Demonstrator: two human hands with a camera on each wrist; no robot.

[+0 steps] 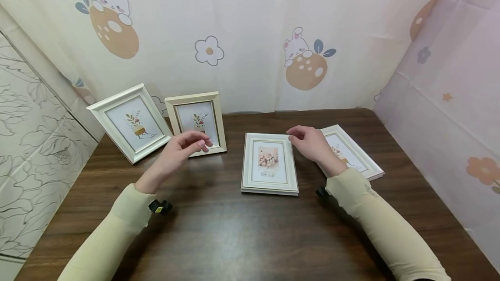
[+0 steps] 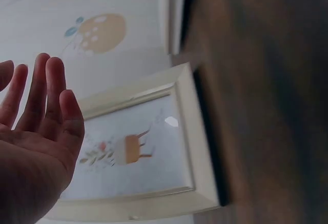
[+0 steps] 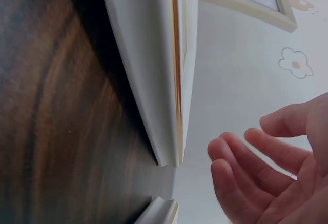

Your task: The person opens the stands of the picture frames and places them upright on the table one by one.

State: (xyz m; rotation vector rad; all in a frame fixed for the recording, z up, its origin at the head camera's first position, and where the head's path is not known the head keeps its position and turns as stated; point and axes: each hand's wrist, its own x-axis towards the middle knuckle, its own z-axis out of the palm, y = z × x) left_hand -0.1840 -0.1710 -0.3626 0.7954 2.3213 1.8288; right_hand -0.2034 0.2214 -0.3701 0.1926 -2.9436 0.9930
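Note:
My left hand (image 1: pixel 184 147) hovers in front of an upright cream picture frame (image 1: pixel 221 120), fingers loosely bent and holding nothing. In the left wrist view its fingers are spread, overlapping that frame's edge. My right hand (image 1: pixel 310 142) is at the upper right corner of a white picture frame (image 1: pixel 294 172) lying flat, with "free style" printed on its picture. The right wrist view shows the relaxed fingers (image 3: pixel 246 172) beside the frame's thick edge with nothing between them. This frame appears to lie on another one.
A white picture frame (image 1: pixel 107 114) leans upright at the far left. More white frames (image 1: pixel 361 153) lie flat at the right, partly behind my right wrist. Everything stands on a dark wooden table (image 1: pixel 226 229), with a patterned curtain (image 1: pixel 250 12) along its back edge.

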